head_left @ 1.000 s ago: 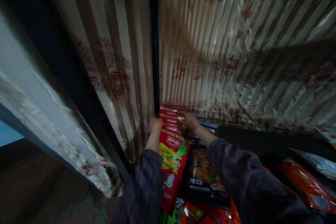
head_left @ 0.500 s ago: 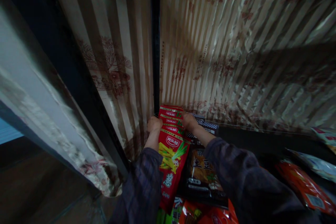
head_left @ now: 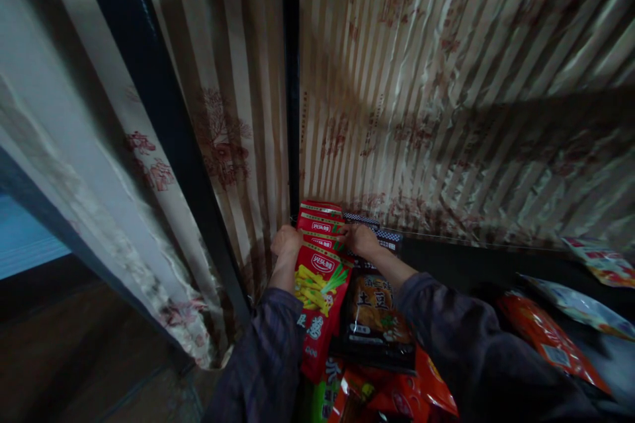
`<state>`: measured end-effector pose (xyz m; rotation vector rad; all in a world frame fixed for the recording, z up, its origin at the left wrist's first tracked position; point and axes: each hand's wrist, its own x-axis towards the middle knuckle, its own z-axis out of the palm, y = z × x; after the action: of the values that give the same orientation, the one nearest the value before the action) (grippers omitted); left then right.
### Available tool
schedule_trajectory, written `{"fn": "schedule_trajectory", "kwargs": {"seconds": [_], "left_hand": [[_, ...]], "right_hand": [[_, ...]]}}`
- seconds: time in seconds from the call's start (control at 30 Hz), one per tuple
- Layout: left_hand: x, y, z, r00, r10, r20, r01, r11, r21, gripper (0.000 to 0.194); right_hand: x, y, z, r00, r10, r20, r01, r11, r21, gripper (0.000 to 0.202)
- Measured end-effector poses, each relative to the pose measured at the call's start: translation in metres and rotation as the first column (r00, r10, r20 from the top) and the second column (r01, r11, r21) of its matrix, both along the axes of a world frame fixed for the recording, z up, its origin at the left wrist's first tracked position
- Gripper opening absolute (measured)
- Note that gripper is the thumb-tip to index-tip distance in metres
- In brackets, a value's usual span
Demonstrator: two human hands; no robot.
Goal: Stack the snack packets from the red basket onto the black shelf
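Note:
A row of red snack bags [head_left: 322, 297] with yellow sticks and green onions printed on the front leans, overlapping, in the corner by the dark post. My left hand [head_left: 288, 241] is closed at the left edge of these bags, near their upper part. Opposite it, my right hand [head_left: 360, 240] pinches the right edge; its fingertips are partly hidden. Just right of the red bags lies a black potato snack bag [head_left: 377, 314], below my right forearm. Other black checked bags [head_left: 389, 238] stand behind my right hand.
Striped curtain cloth [head_left: 397, 79] hangs behind and to the left, with dark metal posts [head_left: 292, 79] between. Orange packets [head_left: 391, 400] and a green packet [head_left: 325, 390] lie at the front. More packets [head_left: 550, 337] lie on the dark shelf at right.
The view has shifted slightly. My hands stay at both sides of the red bags, and the upper bags now overlap more closely, with fewer logos showing.

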<state>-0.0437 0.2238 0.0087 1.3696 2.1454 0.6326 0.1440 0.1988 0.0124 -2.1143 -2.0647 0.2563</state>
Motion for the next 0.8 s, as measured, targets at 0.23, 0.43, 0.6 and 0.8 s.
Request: {"fn": "schedule_trajectory", "kwargs": {"seconds": [0.23,0.43,0.6,0.8], "left_hand": [[-0.003,0.014,-0.018,0.994,-0.02,0.11,0.02,1.0,0.005,0.022],[-0.004,0.017,-0.027,0.995,-0.001,0.102,0.001,1.0,0.003,0.025],[-0.001,0.014,-0.019,0.999,0.031,0.016,-0.03,0.999,-0.021,0.026],[0.003,0.005,-0.014,0.999,0.028,-0.038,-0.028,1.0,-0.012,0.031]], "right_hand": [[0.001,0.007,-0.003,0.996,-0.029,-0.084,0.031,0.999,0.022,0.017],[-0.003,0.011,-0.013,0.996,-0.057,-0.063,0.057,0.998,-0.006,0.02],[-0.01,0.01,-0.011,0.997,-0.067,0.049,0.067,0.998,0.008,0.025],[-0.022,0.009,-0.004,0.99,-0.107,0.088,0.103,0.994,0.041,0.025]]}}
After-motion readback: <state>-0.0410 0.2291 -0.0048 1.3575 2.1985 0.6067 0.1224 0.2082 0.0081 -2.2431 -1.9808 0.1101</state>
